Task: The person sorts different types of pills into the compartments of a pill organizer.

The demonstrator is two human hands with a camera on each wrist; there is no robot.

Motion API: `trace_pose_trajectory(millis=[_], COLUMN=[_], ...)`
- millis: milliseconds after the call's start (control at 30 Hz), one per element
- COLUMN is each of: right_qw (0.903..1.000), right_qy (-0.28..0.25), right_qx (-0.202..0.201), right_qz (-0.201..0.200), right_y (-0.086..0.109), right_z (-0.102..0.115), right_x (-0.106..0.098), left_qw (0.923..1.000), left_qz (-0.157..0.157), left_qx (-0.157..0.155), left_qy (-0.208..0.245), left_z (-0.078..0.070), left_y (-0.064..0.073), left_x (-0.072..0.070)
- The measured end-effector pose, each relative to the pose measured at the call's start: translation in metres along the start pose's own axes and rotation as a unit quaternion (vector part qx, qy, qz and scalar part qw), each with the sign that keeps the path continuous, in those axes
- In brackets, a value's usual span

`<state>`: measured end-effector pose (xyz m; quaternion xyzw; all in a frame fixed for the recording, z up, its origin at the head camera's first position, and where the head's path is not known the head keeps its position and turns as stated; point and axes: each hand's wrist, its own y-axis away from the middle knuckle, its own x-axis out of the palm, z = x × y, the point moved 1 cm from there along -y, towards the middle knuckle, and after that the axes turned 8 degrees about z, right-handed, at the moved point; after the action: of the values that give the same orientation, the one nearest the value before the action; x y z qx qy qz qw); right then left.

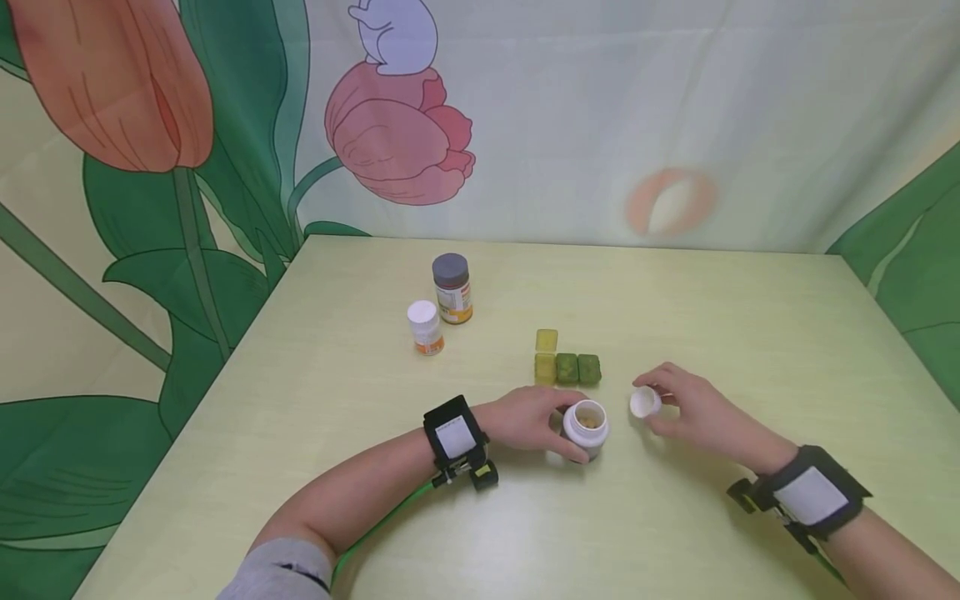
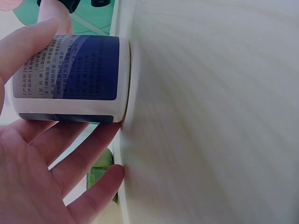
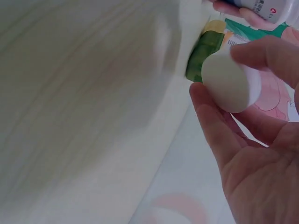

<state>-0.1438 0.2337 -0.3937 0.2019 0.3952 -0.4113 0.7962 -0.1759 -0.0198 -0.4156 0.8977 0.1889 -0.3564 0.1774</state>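
My left hand (image 1: 528, 419) grips a white bottle (image 1: 587, 427) by its side, thumb and fingers on opposite sides. The bottle stands upright without a lid, and small tan pieces show inside its mouth. In the left wrist view, the bottle's label (image 2: 88, 70) is blue and grey with printed text. A white cap (image 1: 645, 402) is pinched between the thumb and fingers of my right hand (image 1: 697, 417), to the right of the bottle. The cap's hollow side faces up toward the head view, while its smooth top (image 3: 226, 81) shows in the right wrist view.
Behind the bottle lie two yellow cubes (image 1: 546, 340) and two green cubes (image 1: 578, 369), in an L shape. Farther back at left stand a small white bottle (image 1: 425, 328) and a dark-lidded bottle (image 1: 453, 289). A printed curtain (image 1: 555, 125) hangs behind the table (image 1: 750, 317).
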Motion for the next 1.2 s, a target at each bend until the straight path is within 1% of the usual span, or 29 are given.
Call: trace_pose_trajectory(millis=[133, 233, 267, 400, 500, 600, 700, 800, 900, 1000, 1067, 1133, 1200], right_qw=[0.999, 0.998, 0.9981, 0.9977, 0.9958, 0.9951, 0.9943, 0.994, 0.9934, 0.9945, 0.9971, 0.9989, 0.9985], right_qy=[-0.022, -0.017, -0.009, 0.058, 0.088, 0.092, 0.095, 0.099, 0.107, 0.096, 0.064, 0.018, -0.024], right_qx=[0.03, 0.048, 0.049, 0.029, 0.022, 0.035, 0.045, 0.044, 0.04, 0.04, 0.039, 0.035, 0.026], right_qz=[0.026, 0.037, 0.037, 0.022, 0.013, 0.013, 0.016, 0.018, 0.015, 0.01, 0.014, 0.026, 0.042], right_y=[-0.001, -0.001, -0.001, -0.002, -0.003, -0.002, -0.002, -0.001, 0.0, 0.002, 0.003, 0.004, 0.003], right_z=[-0.004, -0.005, -0.005, -0.005, -0.006, -0.008, -0.01, -0.011, -0.007, 0.0, 0.006, 0.013, 0.018], right_x=[0.001, 0.003, 0.004, 0.007, 0.008, 0.01, 0.012, 0.014, 0.014, 0.014, 0.015, 0.017, 0.02], left_qw=[1.0, 1.0, 1.0, 1.0, 1.0, 1.0, 0.9997, 0.9992, 0.9982, 0.9977, 0.9979, 0.9976, 0.9959], left_qz=[0.0, -0.001, -0.001, -0.003, -0.002, 0.001, 0.007, 0.011, 0.016, 0.017, 0.008, -0.012, -0.042], left_qx=[0.003, 0.005, 0.006, 0.005, 0.0, -0.007, -0.012, -0.014, -0.02, -0.036, -0.052, -0.067, -0.079], left_qy=[0.003, 0.004, 0.005, 0.003, 0.001, -0.004, -0.018, -0.036, -0.054, -0.055, -0.036, -0.01, 0.014], left_z=[0.0, 0.0, -0.001, -0.001, -0.001, -0.001, -0.001, -0.001, 0.0, 0.003, 0.006, 0.012, 0.021], left_y=[0.0, 0.0, 0.0, 0.0, -0.001, -0.002, -0.002, -0.001, 0.004, 0.014, 0.021, 0.028, 0.031], left_x=[0.0, 0.0, 0.0, 0.0, 0.0, 0.001, 0.001, 0.002, 0.001, -0.007, -0.017, -0.028, -0.038])
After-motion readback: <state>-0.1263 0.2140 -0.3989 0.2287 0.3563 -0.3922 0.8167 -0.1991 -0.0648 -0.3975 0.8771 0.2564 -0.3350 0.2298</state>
